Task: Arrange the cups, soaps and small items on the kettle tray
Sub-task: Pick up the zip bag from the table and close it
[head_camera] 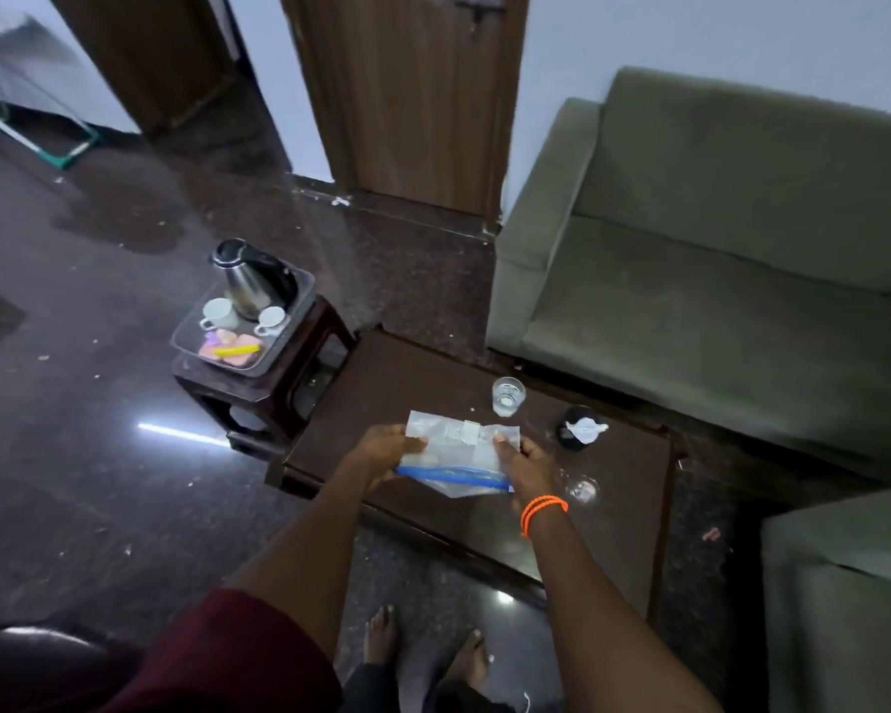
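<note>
Both hands hold a clear zip bag [459, 452] with a blue seal above the dark coffee table [381, 383]. My left hand [387, 450] grips its left edge and my right hand [523, 463] grips its right edge. To the left, a grey tray [304, 295] rests on a small dark stool [273, 383]. The tray carries a steel kettle [250, 277], two white cups [217, 313] [271, 319] and pink soaps with a yellow item [230, 347] at its front.
On the coffee table stand a clear glass [507, 396], a dark round object with a white piece on top [579, 429] and a second clear glass [582, 488] near my right wrist. A green sofa [716, 280] lies behind the table. A wooden door [412, 95] is beyond.
</note>
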